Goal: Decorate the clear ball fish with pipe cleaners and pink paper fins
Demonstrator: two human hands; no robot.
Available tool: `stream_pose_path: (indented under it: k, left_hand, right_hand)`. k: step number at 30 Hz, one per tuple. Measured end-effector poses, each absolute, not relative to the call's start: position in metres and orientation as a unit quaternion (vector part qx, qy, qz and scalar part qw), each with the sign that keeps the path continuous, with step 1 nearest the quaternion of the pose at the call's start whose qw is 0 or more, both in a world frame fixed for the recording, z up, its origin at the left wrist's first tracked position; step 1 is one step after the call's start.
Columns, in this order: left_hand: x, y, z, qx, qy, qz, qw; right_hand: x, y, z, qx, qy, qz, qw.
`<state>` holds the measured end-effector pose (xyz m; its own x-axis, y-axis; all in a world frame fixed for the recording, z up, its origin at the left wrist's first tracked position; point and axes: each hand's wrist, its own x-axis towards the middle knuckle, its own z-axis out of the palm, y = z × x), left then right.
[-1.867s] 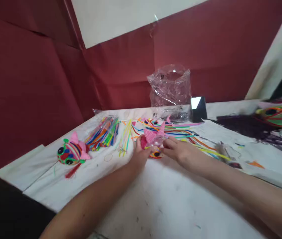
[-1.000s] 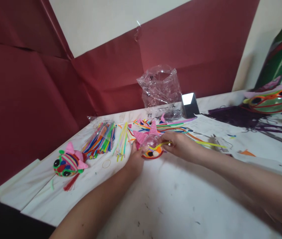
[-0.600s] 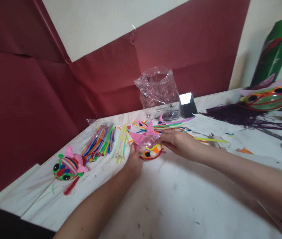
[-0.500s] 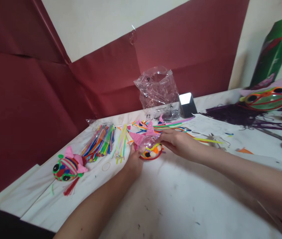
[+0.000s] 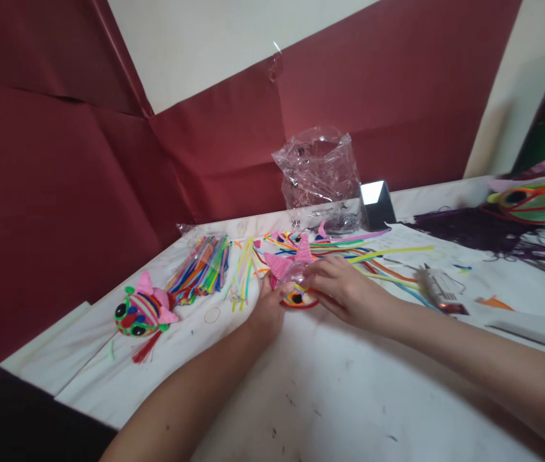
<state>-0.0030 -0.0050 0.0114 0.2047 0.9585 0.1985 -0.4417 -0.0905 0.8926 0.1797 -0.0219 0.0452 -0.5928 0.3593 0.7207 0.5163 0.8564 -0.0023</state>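
Between my hands sits a clear plastic ball craft animal [image 5: 296,298] with pink pipe-cleaner ears, a black-centred eye and a red rim. My left hand [image 5: 269,305] grips its left side, thumb across the front. Fingers of my right hand [image 5: 337,285] are bent together over its right side and cover part of the front; whether they pinch a small piece there is hidden. A similar finished animal [image 5: 141,311] with green-rimmed eyes and a red tassel lies at the left. Loose coloured pipe cleaners [image 5: 373,253] spread behind my right hand.
A bagged bundle of pipe cleaners [image 5: 202,269] lies left of centre, beside pale loose ones [image 5: 243,273]. Behind stand a clear plastic bag [image 5: 320,179] and a phone [image 5: 377,205]. At right are a glue tube [image 5: 443,292], purple yarn [image 5: 465,228] and another craft face [image 5: 542,199].
My right hand has shifted from the ball's upper right edge to across its front, hiding more of the face. My left hand keeps its hold. The view has turned slightly left.
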Motion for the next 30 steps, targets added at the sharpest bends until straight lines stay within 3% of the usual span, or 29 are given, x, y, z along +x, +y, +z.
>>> stream_pose_path:
  k: [30]
  left_hand:
    - [0.002, -0.007, 0.004, 0.483, 0.313, 0.581, 0.575]
  right_hand:
    - [0.176, -0.020, 0.031, -0.301, -0.885, -0.133, 0.328]
